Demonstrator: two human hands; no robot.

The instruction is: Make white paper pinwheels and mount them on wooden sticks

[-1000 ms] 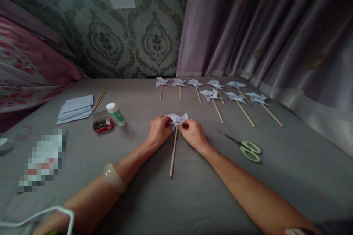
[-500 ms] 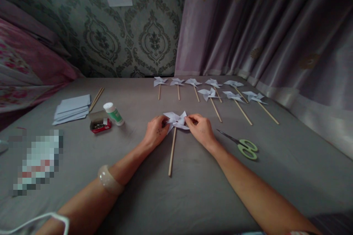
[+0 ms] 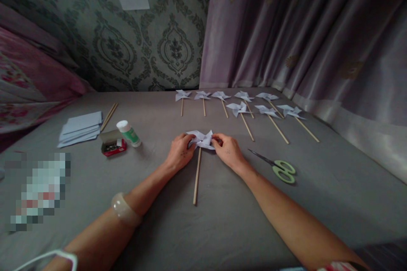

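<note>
A white paper pinwheel (image 3: 201,139) on a wooden stick (image 3: 197,178) lies in front of me, its stick pointing toward me. My left hand (image 3: 182,150) pinches the left blades, and the fingertips partly cover the paper. On the opposite side, my right hand (image 3: 228,148) has thumb and fingers closed on the right blade. To the right of that hand rest scissors (image 3: 282,171) with green handles and dark blades.
Several finished-looking pinwheels (image 3: 241,110) lie in two rows at the back right. On the left are stacked white paper sheets (image 3: 81,127), wooden sticks (image 3: 109,117), an open red box (image 3: 113,147) of small metal pieces, and a green-and-white glue stick (image 3: 129,133).
The view has shifted slightly. My right hand has moved a little inward along the pinwheel's right blade, while my left hand keeps its pinch on the other side.
</note>
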